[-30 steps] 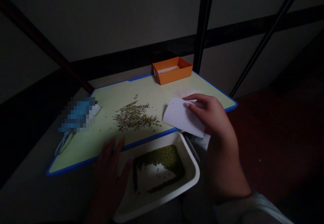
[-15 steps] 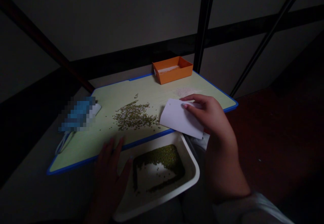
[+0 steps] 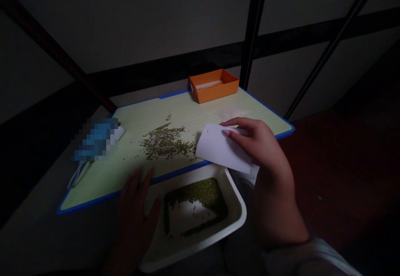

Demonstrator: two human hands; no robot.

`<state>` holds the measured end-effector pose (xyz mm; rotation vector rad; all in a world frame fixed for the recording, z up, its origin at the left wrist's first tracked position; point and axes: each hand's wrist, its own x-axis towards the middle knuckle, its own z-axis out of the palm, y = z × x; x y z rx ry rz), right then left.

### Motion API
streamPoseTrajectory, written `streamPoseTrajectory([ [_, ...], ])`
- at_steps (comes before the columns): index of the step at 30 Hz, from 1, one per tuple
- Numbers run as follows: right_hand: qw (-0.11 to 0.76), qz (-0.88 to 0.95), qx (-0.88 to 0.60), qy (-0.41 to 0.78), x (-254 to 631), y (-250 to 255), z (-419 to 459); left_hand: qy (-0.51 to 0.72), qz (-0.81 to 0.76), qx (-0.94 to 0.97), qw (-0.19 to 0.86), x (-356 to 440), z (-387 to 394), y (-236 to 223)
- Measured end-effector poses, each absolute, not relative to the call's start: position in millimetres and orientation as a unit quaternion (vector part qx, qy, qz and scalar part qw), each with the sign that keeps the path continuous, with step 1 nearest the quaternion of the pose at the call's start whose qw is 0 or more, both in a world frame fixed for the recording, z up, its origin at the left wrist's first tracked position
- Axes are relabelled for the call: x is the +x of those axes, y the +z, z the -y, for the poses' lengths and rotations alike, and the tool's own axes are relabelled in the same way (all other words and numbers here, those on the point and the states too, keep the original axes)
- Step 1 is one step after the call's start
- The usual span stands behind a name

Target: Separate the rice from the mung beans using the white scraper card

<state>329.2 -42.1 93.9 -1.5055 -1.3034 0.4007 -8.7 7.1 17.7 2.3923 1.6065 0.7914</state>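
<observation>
My right hand grips a white flat scraper card, held just right of a loose pile of small green beans on the pale green board with a blue rim. The card's left edge is close to the pile. Below the board's front edge sits a white tray with more green beans in it. My left hand holds the tray's left rim, fingers spread over its edge.
An orange box with white grains stands at the board's far edge. A faint patch of white grains lies in front of it. A blurred blue item rests at the board's left. Dark metal bars rise behind.
My right hand has slid the white card a little to the left, toward the bean pile. The left hand and tray stay put.
</observation>
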Motion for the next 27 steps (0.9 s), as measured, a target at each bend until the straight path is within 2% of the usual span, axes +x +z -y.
streamPoseTrajectory([
  [8, 0.500, 0.548, -0.648, 0.175, 330.0, 94.3, 42.6, 0.277, -0.535, 0.794, 0.084, -7.1, -7.9, 18.1],
  [20, 0.582, 0.454, -0.667, 0.101, 350.4, 91.2, 50.2, 0.283, -0.544, 0.783, 0.106, -5.6, -7.5, 19.7],
  [24, 0.553, 0.485, -0.659, 0.157, 351.3, 87.4, 41.7, 0.287, -0.540, 0.785, 0.102, -7.3, -8.4, 16.9],
  [27, 0.534, 0.461, -0.696, 0.133, 355.7, 80.6, 34.1, 0.292, -0.537, 0.786, 0.096, -7.5, -8.7, 17.3],
])
